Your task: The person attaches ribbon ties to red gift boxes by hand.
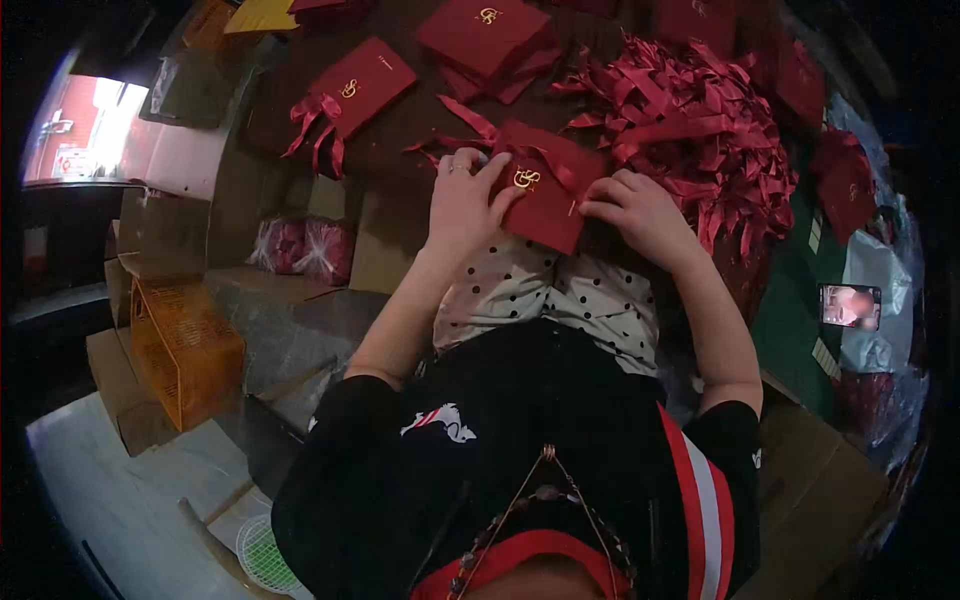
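A red card folder (548, 215) with a gold emblem lies at the near edge of the table, above my lap, with a red ribbon across its upper part. My left hand (470, 197) grips its left side, thumb near the emblem and fingers at the ribbon. On the right edge of the folder, my right hand (630, 208) pinches with thumb and fingers. A large heap of red ribbons (690, 130) lies just beyond my right hand. Up and to the left rests another red folder (365, 88) with a ribbon bow.
A stack of red folders (485, 40) sits at the far side. At the right are a phone (850, 307) and another folder (845, 185). Plastic-wrapped red bundles (305, 248) and an orange crate (187, 350) stand at the left.
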### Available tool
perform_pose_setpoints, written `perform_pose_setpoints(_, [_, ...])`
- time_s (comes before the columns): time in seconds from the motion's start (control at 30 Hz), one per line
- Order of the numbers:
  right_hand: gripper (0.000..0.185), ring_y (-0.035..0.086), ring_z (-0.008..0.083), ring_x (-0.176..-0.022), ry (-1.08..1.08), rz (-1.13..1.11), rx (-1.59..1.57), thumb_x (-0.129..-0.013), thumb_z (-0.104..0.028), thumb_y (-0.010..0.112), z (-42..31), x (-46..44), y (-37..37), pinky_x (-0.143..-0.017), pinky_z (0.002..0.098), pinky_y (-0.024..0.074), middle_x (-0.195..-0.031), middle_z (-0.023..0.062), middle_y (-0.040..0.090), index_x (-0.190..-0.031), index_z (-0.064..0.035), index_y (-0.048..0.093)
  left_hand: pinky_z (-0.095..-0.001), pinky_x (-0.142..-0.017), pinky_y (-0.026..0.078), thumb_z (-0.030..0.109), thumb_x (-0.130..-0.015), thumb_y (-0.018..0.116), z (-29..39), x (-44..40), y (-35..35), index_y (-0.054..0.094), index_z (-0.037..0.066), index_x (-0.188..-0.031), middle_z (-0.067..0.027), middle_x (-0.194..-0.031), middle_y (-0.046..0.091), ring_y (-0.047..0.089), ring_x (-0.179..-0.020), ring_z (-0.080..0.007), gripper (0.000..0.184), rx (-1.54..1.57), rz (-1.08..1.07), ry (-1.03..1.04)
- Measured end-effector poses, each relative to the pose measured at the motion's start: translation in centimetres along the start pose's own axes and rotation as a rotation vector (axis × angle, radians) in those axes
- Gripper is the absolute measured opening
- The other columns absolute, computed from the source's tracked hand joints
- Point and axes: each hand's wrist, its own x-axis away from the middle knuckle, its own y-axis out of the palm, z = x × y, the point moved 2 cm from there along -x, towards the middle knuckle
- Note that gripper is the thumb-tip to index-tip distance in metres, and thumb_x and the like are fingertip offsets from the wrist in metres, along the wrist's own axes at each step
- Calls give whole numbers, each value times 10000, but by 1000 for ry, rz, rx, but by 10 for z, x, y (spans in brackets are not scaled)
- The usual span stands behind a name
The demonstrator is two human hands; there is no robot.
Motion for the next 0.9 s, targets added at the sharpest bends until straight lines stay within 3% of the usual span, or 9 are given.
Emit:
perform_pose_setpoints(0.07, [246,574,238,-1065,17,-97,-64,-753,-69,657,7,-4,4,-887,362,517,-1100,37,624,-990,-118,701,-453,-904,476,323,-875,743,1,2,1,675,103,-1274,-157,-1108,570,542,-1026,-351,461,18,14,1])
perform_pose_setpoints(0.27, [127,634,256,-973,49,134,-290,-862,-29,676,-5,-8,1,-866,361,527,-1184,82,617,-970,-47,610,-439,-901,491,301,-875,743,3,1,1,688,96,-1255,-146,-1111,566,557,-1023,-342,436,-19,1,-34])
perform_pose_setpoints(0.33, [109,632,197,-982,268,396,-980,-918,-1,609,-9,-2,6,-879,339,510,-1192,86,621,-1007,-49,569,-437,-907,498,288,-874,744,4,-1,-1,690,94,-1249,-143,-1135,568,565,-1040,-338,425,-30,-40,-53])
perform_pose_setpoints(0.37, [118,603,141,-976,242,489,-1142,-962,5,562,-9,-1,16,-876,315,493,-1152,77,617,-1063,-52,538,-437,-907,498,288,-874,744,7,-1,-2,690,94,-1249,-143,-1135,568,565,-1040,-338,425,-30,-42,-56])
perform_pose_setpoints(0.57, [106,562,108,-911,291,680,-1628,-1040,-91,524,-11,16,33,-800,288,471,-1087,53,591,-1144,-86,505,-462,-912,498,315,-870,742,10,-2,3,694,122,-1247,-142,-1135,568,563,-1044,-345,426,-83,-61,-89])
perform_pose_setpoints(0.7, [116,589,121,-853,489,743,-1215,-1022,-104,584,-19,7,29,-742,286,484,-1018,37,622,-1118,-41,568,-468,-895,471,328,-863,757,5,4,6,655,115,-1283,-146,-1131,553,527,-1030,-351,482,-79,59,-22])
perform_pose_setpoints(0.73, [106,626,156,-873,560,667,-1012,-998,-88,615,-27,-3,24,-759,305,500,-976,52,647,-1086,-30,623,-468,-895,471,328,-863,757,7,5,5,655,115,-1283,-146,-1131,553,527,-1030,-351,482,-78,61,-21])
perform_pose_setpoints(0.8, [100,663,214,-876,503,490,-755,-971,-84,637,-33,-21,24,-768,320,518,-974,83,670,-1059,-41,655,-458,-891,464,357,-843,785,12,15,-5,615,88,-1300,-154,-1132,545,518,-1040,-351,557,-103,313,-43])
perform_pose_setpoints(0.9, [121,682,308,-876,526,372,-625,-923,-113,678,-45,-34,43,-748,371,544,-946,110,684,-1028,-52,676,-447,-890,463,409,-811,818,14,27,-17,614,59,-1264,-143,-1123,553,533,-1031,-336,608,-31,203,-215])
